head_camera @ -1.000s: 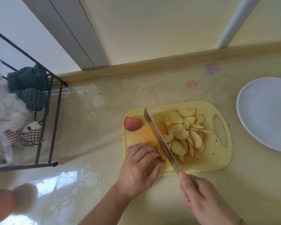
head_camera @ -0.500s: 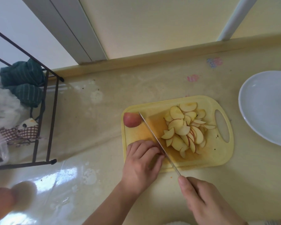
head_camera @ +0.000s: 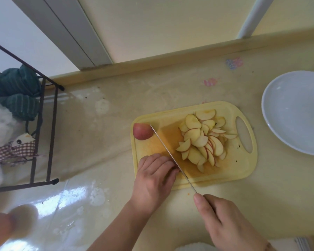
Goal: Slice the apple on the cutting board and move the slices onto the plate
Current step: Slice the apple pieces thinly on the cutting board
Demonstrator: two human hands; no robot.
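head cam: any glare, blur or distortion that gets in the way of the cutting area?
Head view: window glare on the glossy counter at lower left, off the cutting board; blurred blob in the bottom-left corner; wide-angle bending of the wall trim; knife, apple slices and both hands sharp, evenly lit.

A yellow cutting board [head_camera: 243, 171] lies on the worktop [head_camera: 116, 124], with a heap of apple slices [head_camera: 203, 140] on it. A knife [head_camera: 170, 156] is held edge-down by the right hand [head_camera: 223, 221]; the left hand [head_camera: 152, 180] is curled beside the blade. A red apple piece [head_camera: 141, 131] sits at the board's far left corner. A white plate [head_camera: 295, 113] stands to the right.
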